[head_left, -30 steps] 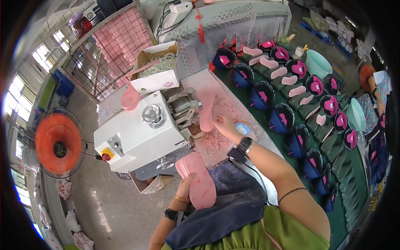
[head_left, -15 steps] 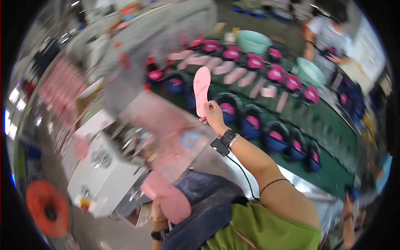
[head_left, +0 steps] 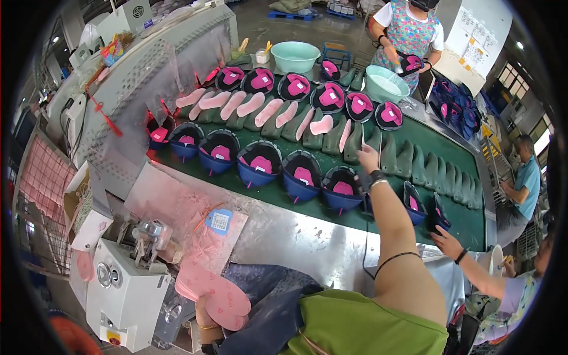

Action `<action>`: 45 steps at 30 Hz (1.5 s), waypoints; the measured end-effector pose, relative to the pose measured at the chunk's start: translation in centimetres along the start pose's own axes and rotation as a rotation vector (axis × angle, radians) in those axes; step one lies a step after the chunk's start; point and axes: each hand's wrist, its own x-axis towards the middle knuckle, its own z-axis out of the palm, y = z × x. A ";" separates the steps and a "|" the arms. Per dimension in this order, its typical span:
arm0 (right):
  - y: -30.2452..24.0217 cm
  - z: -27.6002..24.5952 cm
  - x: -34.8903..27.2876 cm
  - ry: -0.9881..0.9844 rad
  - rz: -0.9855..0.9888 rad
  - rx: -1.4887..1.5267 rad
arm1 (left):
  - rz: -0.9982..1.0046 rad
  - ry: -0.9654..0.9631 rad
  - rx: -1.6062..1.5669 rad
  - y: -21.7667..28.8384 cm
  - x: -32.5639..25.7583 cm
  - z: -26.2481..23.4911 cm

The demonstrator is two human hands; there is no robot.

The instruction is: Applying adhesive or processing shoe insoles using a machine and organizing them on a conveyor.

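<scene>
My right hand (head_left: 368, 158) reaches over the green belt, fingers closed on a pink insole (head_left: 363, 137) seen nearly edge-on among the dark green shoe lasts (head_left: 404, 160). Low on the left, my left hand (head_left: 207, 319) grips a fanned stack of pink insoles (head_left: 222, 297) beside my apron. More pink insoles (head_left: 251, 105) lie on or against the lasts to the left of my right hand. Blue shoe uppers (head_left: 258, 164) with bright pink linings stand along the belt's near side, and a similar row of black-rimmed uppers (head_left: 327, 97) runs along its far side.
A co-worker's hand (head_left: 448, 245) touches an upper at the belt's near right. Across the belt, another person handles an upper near green basins (head_left: 386, 83). A white machine (head_left: 127, 296) stands at my left. Red light falls at the belt's left end.
My right hand has moved right and down to the lasts, its insole turning from face-on to edge-on. The view has swung to the right and sharpened. My left hand keeps its stack.
</scene>
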 end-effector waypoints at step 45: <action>-24.5 25.9 -43.6 -1.171 -0.551 0.171 | -0.178 0.171 0.000 -0.1 -3.9 -6.3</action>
